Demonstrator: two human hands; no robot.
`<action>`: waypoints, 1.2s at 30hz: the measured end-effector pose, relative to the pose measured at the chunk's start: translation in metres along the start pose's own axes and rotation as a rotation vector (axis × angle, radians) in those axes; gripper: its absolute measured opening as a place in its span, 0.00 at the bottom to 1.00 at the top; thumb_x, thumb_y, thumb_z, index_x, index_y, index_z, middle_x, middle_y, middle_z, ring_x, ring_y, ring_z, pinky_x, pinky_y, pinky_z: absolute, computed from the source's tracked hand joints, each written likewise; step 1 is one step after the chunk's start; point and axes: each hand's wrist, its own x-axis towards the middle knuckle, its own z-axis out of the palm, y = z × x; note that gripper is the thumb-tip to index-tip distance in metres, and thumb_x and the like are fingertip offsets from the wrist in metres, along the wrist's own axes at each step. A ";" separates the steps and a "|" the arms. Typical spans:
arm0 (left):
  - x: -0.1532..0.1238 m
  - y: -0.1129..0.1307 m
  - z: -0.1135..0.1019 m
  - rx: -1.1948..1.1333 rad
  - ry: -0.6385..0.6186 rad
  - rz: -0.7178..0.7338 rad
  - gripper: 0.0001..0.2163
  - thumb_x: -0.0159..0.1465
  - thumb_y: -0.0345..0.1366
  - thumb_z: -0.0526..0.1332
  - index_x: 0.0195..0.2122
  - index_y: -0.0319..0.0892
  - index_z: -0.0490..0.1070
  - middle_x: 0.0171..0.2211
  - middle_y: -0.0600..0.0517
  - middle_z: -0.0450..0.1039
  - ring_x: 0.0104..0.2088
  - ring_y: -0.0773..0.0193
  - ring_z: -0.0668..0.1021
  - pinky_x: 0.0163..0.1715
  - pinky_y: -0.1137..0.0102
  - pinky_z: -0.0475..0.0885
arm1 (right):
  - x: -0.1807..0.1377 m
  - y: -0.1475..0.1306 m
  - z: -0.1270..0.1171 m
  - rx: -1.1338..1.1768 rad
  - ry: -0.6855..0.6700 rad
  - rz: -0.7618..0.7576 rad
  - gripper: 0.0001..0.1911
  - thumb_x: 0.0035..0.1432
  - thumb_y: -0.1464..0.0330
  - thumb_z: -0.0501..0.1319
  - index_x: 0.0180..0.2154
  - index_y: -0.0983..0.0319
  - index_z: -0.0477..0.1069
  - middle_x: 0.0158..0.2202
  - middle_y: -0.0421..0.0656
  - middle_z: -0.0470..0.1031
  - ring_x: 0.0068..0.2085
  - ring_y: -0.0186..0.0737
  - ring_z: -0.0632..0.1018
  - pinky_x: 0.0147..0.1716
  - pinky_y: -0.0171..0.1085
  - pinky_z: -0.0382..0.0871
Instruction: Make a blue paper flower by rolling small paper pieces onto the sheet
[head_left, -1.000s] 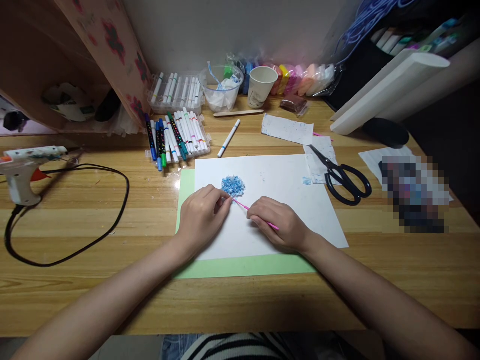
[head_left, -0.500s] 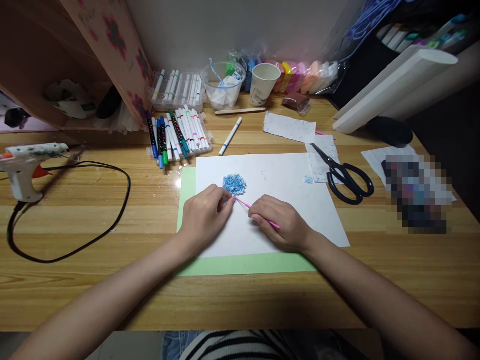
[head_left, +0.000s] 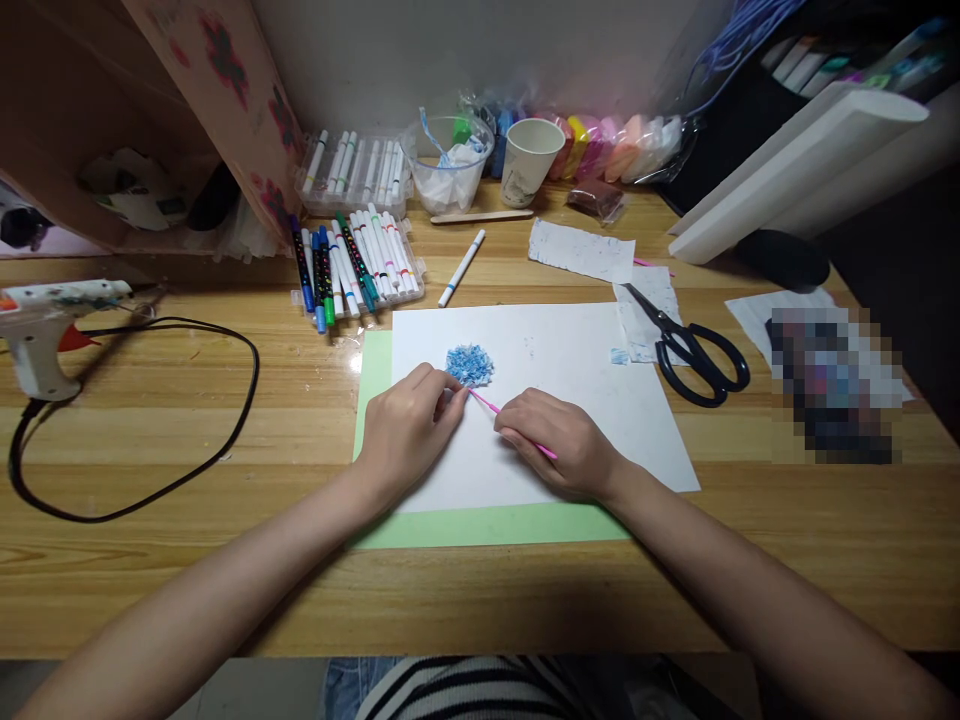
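A round clump of crumpled blue-and-white paper bits (head_left: 470, 366) sits on the white sheet (head_left: 577, 350), which lies over a green sheet (head_left: 495, 525). My left hand (head_left: 411, 420) rests at the clump's lower left edge, thumb and forefinger pinched together; whatever is between them is too small to name. In my right hand (head_left: 556, 440) is a thin pink stick (head_left: 486, 402), its tip meeting the left fingertips just below the clump. A small blue-marked paper scrap (head_left: 619, 356) lies toward the sheet's right side.
Black-handled scissors (head_left: 694, 350) lie on paper strips (head_left: 581, 250) at the right. Several markers (head_left: 367, 265), a plastic bowl (head_left: 448, 185), a paper cup (head_left: 529, 165) and clay packs (head_left: 600, 145) stand behind. A glue gun (head_left: 45, 335) with a looped cord lies left.
The stick's tip and my right hand have shifted very slightly left. The left hand keeps its pinch beside the clump, and the whole view has tilted a little.
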 end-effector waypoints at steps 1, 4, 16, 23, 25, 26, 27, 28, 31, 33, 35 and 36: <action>0.000 0.000 0.000 0.000 0.005 -0.004 0.07 0.63 0.36 0.57 0.31 0.41 0.71 0.26 0.54 0.71 0.25 0.70 0.69 0.24 0.73 0.57 | 0.000 0.000 0.000 -0.004 0.002 0.002 0.06 0.63 0.75 0.52 0.35 0.64 0.66 0.28 0.45 0.73 0.31 0.39 0.70 0.30 0.37 0.65; 0.001 -0.001 0.001 0.007 0.021 -0.018 0.07 0.63 0.36 0.58 0.31 0.41 0.71 0.26 0.54 0.72 0.25 0.70 0.70 0.24 0.73 0.57 | 0.001 0.000 0.001 -0.011 0.004 0.002 0.06 0.63 0.75 0.52 0.36 0.64 0.66 0.28 0.45 0.73 0.31 0.39 0.71 0.30 0.37 0.66; 0.001 0.000 0.001 -0.006 0.006 -0.025 0.08 0.64 0.37 0.57 0.31 0.41 0.72 0.27 0.54 0.73 0.26 0.69 0.71 0.24 0.73 0.58 | 0.002 -0.001 0.001 0.042 0.065 0.021 0.07 0.63 0.75 0.51 0.36 0.63 0.66 0.27 0.44 0.71 0.30 0.38 0.70 0.30 0.37 0.66; 0.001 -0.001 -0.001 -0.043 -0.001 -0.096 0.10 0.65 0.38 0.55 0.30 0.40 0.71 0.25 0.54 0.72 0.24 0.69 0.70 0.25 0.72 0.59 | 0.002 0.000 0.001 0.040 0.052 0.032 0.08 0.63 0.74 0.50 0.35 0.63 0.67 0.27 0.45 0.73 0.30 0.38 0.71 0.30 0.37 0.67; 0.001 -0.001 -0.001 -0.056 -0.011 -0.102 0.09 0.64 0.38 0.56 0.31 0.41 0.71 0.24 0.54 0.72 0.24 0.69 0.70 0.25 0.72 0.59 | 0.001 0.000 0.001 0.045 0.051 0.032 0.08 0.63 0.75 0.50 0.35 0.63 0.66 0.27 0.45 0.72 0.30 0.38 0.71 0.30 0.37 0.66; 0.001 -0.001 -0.001 -0.066 -0.020 -0.101 0.08 0.63 0.38 0.57 0.31 0.41 0.72 0.23 0.55 0.71 0.24 0.69 0.70 0.25 0.73 0.59 | 0.001 0.000 0.001 0.048 0.049 0.030 0.08 0.62 0.75 0.50 0.35 0.63 0.66 0.27 0.45 0.72 0.30 0.38 0.71 0.30 0.37 0.66; 0.001 -0.001 -0.001 -0.077 -0.029 -0.099 0.07 0.63 0.38 0.57 0.32 0.41 0.72 0.23 0.55 0.71 0.24 0.69 0.70 0.25 0.73 0.59 | 0.001 0.000 0.001 0.053 0.046 0.028 0.07 0.62 0.75 0.50 0.35 0.63 0.66 0.27 0.45 0.72 0.30 0.38 0.70 0.30 0.37 0.66; 0.000 -0.001 -0.001 -0.087 -0.037 -0.100 0.07 0.62 0.38 0.58 0.32 0.42 0.72 0.23 0.55 0.70 0.24 0.69 0.70 0.25 0.73 0.59 | 0.000 0.000 0.001 0.059 0.041 0.026 0.08 0.62 0.75 0.50 0.34 0.63 0.66 0.27 0.45 0.72 0.30 0.38 0.70 0.30 0.37 0.66; 0.000 0.000 -0.002 -0.108 -0.065 -0.110 0.07 0.62 0.39 0.58 0.32 0.42 0.72 0.23 0.56 0.70 0.23 0.69 0.70 0.24 0.73 0.59 | 0.000 0.000 0.000 0.080 0.030 0.024 0.08 0.63 0.74 0.50 0.34 0.62 0.66 0.27 0.45 0.72 0.29 0.38 0.70 0.29 0.37 0.65; 0.001 0.001 -0.003 -0.119 -0.073 -0.102 0.08 0.62 0.39 0.58 0.31 0.42 0.71 0.23 0.56 0.69 0.24 0.69 0.70 0.24 0.73 0.59 | -0.001 0.000 0.000 0.096 0.033 0.027 0.08 0.63 0.74 0.49 0.34 0.62 0.66 0.27 0.44 0.72 0.29 0.38 0.70 0.29 0.37 0.65; 0.002 0.001 -0.005 -0.122 -0.053 -0.083 0.07 0.63 0.38 0.57 0.32 0.42 0.71 0.24 0.55 0.69 0.26 0.69 0.70 0.25 0.73 0.60 | -0.001 0.000 0.000 0.108 0.040 0.032 0.09 0.63 0.74 0.49 0.34 0.62 0.66 0.26 0.44 0.71 0.29 0.38 0.70 0.29 0.37 0.65; 0.003 0.001 -0.005 -0.117 -0.037 -0.073 0.06 0.63 0.37 0.58 0.33 0.42 0.71 0.26 0.55 0.69 0.27 0.68 0.70 0.26 0.73 0.61 | -0.001 0.000 0.000 0.113 0.044 0.034 0.09 0.63 0.74 0.49 0.34 0.62 0.66 0.26 0.44 0.71 0.29 0.38 0.70 0.29 0.37 0.65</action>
